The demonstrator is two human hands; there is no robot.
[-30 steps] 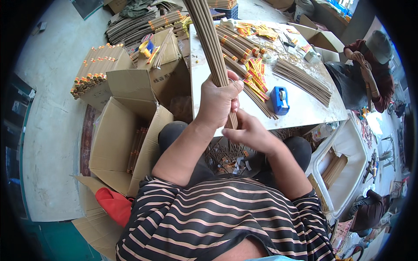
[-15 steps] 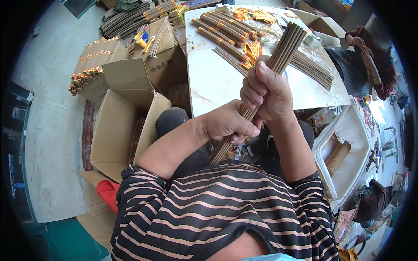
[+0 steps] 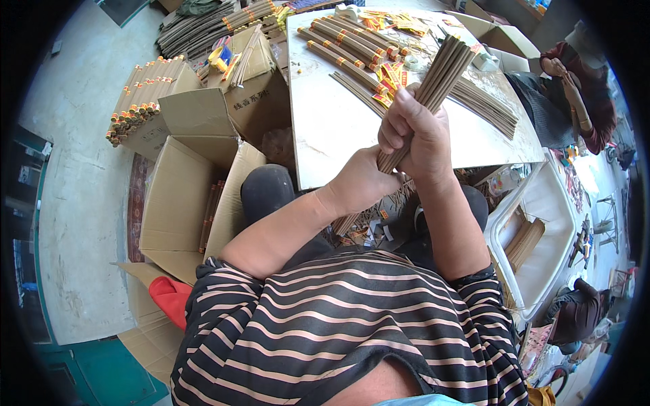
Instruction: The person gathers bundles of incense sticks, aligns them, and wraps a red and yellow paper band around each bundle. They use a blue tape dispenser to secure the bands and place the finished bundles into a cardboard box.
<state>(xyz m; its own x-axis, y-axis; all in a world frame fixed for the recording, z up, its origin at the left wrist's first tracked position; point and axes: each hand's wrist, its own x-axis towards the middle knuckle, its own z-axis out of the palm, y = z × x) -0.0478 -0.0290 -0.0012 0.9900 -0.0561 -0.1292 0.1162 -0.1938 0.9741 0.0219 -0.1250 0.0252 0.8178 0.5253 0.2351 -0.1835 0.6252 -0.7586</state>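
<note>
Brown sticks, thin and long, make up a bundle held over the near edge of a white table. Bundle tilts up and to the right, its far end fanned slightly above the tabletop. Right hand closed around the bundle near its middle, fingers wrapped over the sticks. Left hand closed on the lower part of the same bundle, just below and touching the right hand; the lowest stick ends poke out beneath it, over the lap.

On the table, far side: several tied bundles with orange-yellow bands lying side by side, loose yellow and red wrappers beside them, and a loose spread of sticks on the right part of the tabletop. A tape roll sits near the wrappers.

Left of the table: open cardboard boxes, one with sticks inside, and a stacked heap of banded bundles on a box further left. Striped shirt fills the near foreground. Another person sits at the far right.
</note>
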